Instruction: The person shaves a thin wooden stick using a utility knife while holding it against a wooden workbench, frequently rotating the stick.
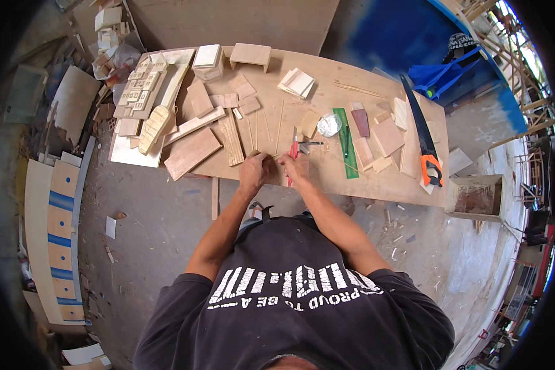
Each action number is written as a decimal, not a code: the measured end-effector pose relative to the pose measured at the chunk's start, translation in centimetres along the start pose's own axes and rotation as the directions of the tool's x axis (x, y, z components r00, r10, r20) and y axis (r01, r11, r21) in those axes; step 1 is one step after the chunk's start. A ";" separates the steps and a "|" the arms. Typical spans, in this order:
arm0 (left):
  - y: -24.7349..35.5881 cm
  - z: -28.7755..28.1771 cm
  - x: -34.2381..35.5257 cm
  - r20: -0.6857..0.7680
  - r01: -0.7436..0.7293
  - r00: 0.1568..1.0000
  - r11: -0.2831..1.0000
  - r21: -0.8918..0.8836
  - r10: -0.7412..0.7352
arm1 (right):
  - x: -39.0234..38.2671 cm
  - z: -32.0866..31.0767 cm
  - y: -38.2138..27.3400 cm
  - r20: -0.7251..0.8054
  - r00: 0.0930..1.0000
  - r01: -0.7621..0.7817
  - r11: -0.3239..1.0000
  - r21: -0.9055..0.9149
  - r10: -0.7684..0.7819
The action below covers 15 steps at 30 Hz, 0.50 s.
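At the table's near edge, my left hand [254, 171] is closed with its fingertips pinched together; whatever is in them is too small or hidden to name. Close to its right, my right hand [295, 171] is closed around a red-handled tool [293, 150], whose narrow grey end points away from me. A thin wooden stick [280, 126] lies just beyond the gap between my hands, among a few similar sticks. Grey metal [311, 143] shows beside the red tool. Further right are a round tub of white paste [328, 125] and a green translucent ruler-like strip [346, 145].
Wood blocks and boards [193, 153] cover the table's left side, near a carved wooden model [145, 86]. On the right lie a handsaw with an orange handle [430, 169], and wood offcuts [387, 137]. An open box [476, 196] stands off the table's right end.
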<state>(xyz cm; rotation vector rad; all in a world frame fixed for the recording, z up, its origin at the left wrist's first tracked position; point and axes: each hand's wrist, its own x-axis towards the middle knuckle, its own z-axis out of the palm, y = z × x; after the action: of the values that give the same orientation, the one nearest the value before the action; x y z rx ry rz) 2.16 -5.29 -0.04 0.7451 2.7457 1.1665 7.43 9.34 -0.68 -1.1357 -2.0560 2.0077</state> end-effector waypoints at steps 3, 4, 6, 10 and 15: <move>0.4 -0.6 -0.4 0.004 -0.016 1.000 1.000 -0.017 0.016 | -0.1 1.0 0.7 -0.068 0.995 0.074 0.997 -0.002 -0.074; 0.5 -0.5 -0.3 0.000 -0.018 1.000 1.000 -0.020 0.018 | 0.1 1.3 0.9 -0.111 0.984 0.135 0.990 -0.032 -0.137; 0.6 -0.4 -0.1 0.016 -0.011 1.000 1.000 0.027 0.010 | 0.4 1.9 1.4 -0.168 0.965 0.182 0.976 -0.118 -0.200; 1.0 0.2 0.4 0.051 -0.025 0.998 0.999 0.023 0.024 | 2.1 2.4 3.9 -0.332 0.883 0.216 0.915 -0.341 -0.332; -0.4 0.6 0.6 0.045 -0.112 0.993 0.993 0.039 0.110 | 1.5 2.9 3.1 -0.365 0.851 0.205 0.879 -0.430 -0.377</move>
<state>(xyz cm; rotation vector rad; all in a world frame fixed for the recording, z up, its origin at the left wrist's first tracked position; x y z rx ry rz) 1.62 -4.87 -0.66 0.9274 2.7328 1.1028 6.29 7.33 -4.47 -1.1015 -2.2380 1.1113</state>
